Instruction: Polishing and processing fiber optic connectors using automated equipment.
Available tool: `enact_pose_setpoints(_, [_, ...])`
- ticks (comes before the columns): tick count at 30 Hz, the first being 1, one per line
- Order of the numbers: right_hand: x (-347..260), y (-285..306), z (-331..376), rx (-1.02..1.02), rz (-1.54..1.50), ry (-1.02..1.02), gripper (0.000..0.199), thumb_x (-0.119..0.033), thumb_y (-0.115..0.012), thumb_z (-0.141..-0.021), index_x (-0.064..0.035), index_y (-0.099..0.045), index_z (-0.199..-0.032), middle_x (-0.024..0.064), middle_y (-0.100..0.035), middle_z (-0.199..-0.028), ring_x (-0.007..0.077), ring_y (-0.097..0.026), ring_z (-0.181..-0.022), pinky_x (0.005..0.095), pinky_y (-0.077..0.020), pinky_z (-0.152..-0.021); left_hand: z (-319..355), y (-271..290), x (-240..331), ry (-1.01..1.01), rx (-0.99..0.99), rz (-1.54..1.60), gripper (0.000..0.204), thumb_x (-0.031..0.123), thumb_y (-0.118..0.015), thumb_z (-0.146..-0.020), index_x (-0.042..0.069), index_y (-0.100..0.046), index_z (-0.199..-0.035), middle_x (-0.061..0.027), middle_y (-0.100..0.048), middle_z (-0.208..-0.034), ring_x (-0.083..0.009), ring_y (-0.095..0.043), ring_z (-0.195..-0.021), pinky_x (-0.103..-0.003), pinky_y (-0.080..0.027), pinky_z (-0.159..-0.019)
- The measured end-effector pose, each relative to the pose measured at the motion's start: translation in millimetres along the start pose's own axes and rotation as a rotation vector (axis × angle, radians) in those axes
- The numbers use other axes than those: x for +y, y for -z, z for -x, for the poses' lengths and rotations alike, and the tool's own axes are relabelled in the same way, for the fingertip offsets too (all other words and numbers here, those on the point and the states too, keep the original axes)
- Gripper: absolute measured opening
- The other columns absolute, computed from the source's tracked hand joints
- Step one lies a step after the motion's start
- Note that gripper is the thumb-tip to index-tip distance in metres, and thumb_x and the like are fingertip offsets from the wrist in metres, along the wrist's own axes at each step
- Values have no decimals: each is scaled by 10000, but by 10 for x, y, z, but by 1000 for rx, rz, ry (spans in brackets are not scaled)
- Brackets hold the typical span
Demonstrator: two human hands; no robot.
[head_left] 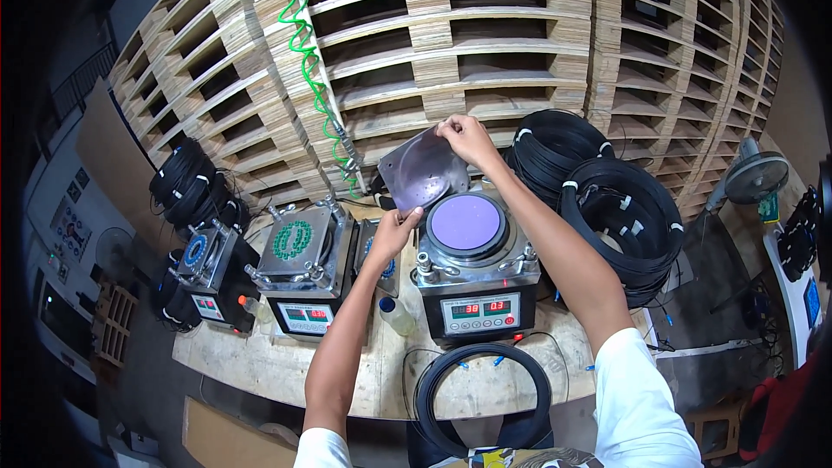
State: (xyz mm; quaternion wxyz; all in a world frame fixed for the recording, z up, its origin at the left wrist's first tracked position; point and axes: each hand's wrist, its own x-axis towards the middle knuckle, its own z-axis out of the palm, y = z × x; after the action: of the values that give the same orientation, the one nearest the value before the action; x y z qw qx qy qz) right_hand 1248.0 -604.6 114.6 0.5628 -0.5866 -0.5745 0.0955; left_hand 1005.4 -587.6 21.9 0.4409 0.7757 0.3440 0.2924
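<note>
My right hand (466, 139) pinches the upper right corner of a square metal plate (425, 163) with a round, shiny middle. My left hand (397, 232) grips its lower edge, thumb on the near face. The plate is tilted up behind and left of a bench-top machine (479, 299) with a red digital display. On top of that machine a round purple pad (465, 224) lies exposed on its dark turntable. Left of my left forearm stands a second machine (299, 282), its metal plate on top and a green ring of small parts (293, 241) in it.
A capped bottle (396, 319) stands between the machines. A third machine (208, 282) with a blue ring is farther left. Black cable coils (637, 273) lie at right; another coil (425, 394) overhangs the front edge. A green coiled hose (305, 61) hangs before stacked pallets (503, 24).
</note>
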Motion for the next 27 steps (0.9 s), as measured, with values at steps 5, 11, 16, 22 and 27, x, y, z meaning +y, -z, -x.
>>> enact_pose_setpoints(5, [38, -8, -4, 10, 25, 0, 226, -188, -624, -916, 7, -734, -948, 99, -754, -946, 182, -696, -864, 321, -532, -815, -22, -37, -63, -66, 14, 11, 533, 429, -615, -994, -3, -548, -690, 64, -387, -609, -63, -315, -597, -313, -297, -522])
enact_pose_setpoints(11, [0, -25, -4, 45, 54, 7, 231, -209, -644, -920, -2, -739, -956, 87, -743, -890, 165, -673, -795, 321, -534, -741, -137, -30, -244, -138, 15, 65, 541, 428, -618, -995, 40, -479, -645, 67, -366, -605, -64, -301, -589, -318, -282, -508])
enact_pose_setpoints(16, [31, -11, 4, 21, 72, -1, 241, -227, -661, -925, -2, -733, -972, 82, -735, -871, 151, -667, -791, 310, -530, -741, -18, 55, -16, 56, -34, -70, 441, 412, -633, -989, 10, -618, -807, 71, -467, -688, -56, -366, -648, -287, -321, -569])
enact_pose_setpoints(22, [104, 84, 24, -83, 78, 58, 265, -258, -678, -932, -8, -735, -999, 77, -731, -869, 133, -654, -779, 315, -529, -743, -142, 564, 285, -48, -514, -212, 539, 260, -723, -910, -13, -571, -1350, -119, -669, -1263, -179, -586, -1161, -312, -429, -1038])
enact_pose_setpoints(27, [36, 284, 98, -212, 35, 84, 302, -262, -660, -956, 6, -727, -1080, 102, -746, -931, 165, -696, -867, 303, -539, -764, -897, 1392, 241, 5, -314, -517, 590, 102, -666, -854, 43, -528, -1425, -172, -630, -1335, -286, -576, -1251, -373, -406, -1110])
